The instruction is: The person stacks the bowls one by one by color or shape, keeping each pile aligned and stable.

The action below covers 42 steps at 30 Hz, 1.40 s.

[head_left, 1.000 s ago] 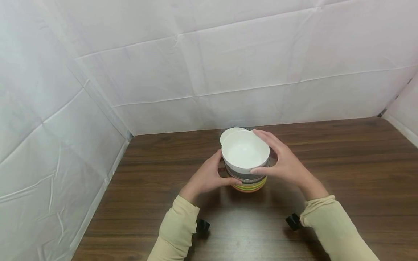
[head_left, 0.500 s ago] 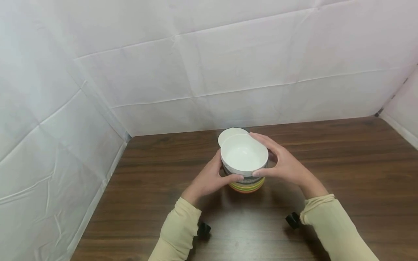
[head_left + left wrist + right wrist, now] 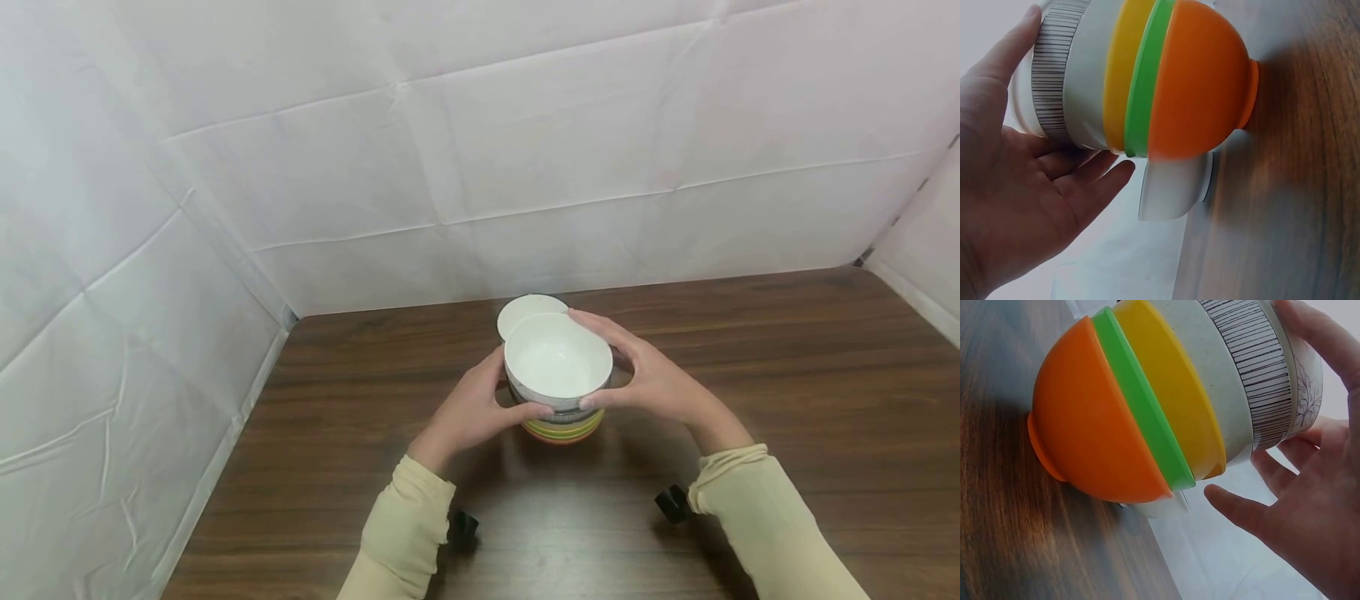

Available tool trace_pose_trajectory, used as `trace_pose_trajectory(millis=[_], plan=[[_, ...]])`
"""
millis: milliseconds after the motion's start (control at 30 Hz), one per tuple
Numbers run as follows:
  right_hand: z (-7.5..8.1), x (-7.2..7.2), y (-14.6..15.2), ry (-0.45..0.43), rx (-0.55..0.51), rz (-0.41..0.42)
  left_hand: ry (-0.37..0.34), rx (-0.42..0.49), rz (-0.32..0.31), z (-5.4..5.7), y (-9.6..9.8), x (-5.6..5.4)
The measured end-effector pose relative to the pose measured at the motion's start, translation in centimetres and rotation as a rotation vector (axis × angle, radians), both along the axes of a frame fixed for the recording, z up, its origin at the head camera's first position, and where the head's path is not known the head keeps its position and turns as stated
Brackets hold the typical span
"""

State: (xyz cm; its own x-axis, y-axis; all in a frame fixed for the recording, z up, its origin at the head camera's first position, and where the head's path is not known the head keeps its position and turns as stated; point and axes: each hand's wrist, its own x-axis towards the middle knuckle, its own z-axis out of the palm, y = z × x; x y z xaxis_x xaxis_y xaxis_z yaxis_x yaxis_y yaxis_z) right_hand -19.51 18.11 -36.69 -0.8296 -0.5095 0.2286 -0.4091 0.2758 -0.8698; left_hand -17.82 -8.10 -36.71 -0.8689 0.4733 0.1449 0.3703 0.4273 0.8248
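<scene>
A glossy white ceramic bowl [image 3: 558, 364] sat atop nested striped, yellow, green and orange bowls [image 3: 1147, 419], cupped between the left hand [image 3: 471, 410] and right hand [image 3: 654, 379], curled fingers apparently steadying it.

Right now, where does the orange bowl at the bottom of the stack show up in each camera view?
Head: the orange bowl is a thin sliver at centre, under the stack between both hands.
Left wrist: it fills the upper centre-right, foot on the table.
Right wrist: upper left.
Shared landmark: the green bowl directly above it.
</scene>
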Motion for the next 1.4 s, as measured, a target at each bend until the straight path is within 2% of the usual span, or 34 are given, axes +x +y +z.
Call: trace_pose_trajectory(millis=[367, 633, 967, 1267, 1400], plan=[[-0.09, -0.05, 0.05, 0.004, 0.016, 0.019, -0.004, -0.07, 0.011, 0.46, -0.39, 0.09], [-0.02, -0.08, 0.07, 0.013, 0.025, 0.027, 0.002, -0.064, 0.0, 0.51, -0.44, 0.03], [-0.09, -0.31, 0.16, -0.003, -0.005, 0.079, -0.004, -0.077, 0.008, 0.4, -0.38, -0.01], [-0.09, -0.28, 0.2, 0.004, 0.003, 0.095, -0.031, -0.03, 0.003, 0.3, -0.28, 0.22], [-0.09, -0.28, 0.16, 0.007, 0.011, 0.094, -0.013, -0.022, -0.003, 0.16, -0.19, 0.18]])
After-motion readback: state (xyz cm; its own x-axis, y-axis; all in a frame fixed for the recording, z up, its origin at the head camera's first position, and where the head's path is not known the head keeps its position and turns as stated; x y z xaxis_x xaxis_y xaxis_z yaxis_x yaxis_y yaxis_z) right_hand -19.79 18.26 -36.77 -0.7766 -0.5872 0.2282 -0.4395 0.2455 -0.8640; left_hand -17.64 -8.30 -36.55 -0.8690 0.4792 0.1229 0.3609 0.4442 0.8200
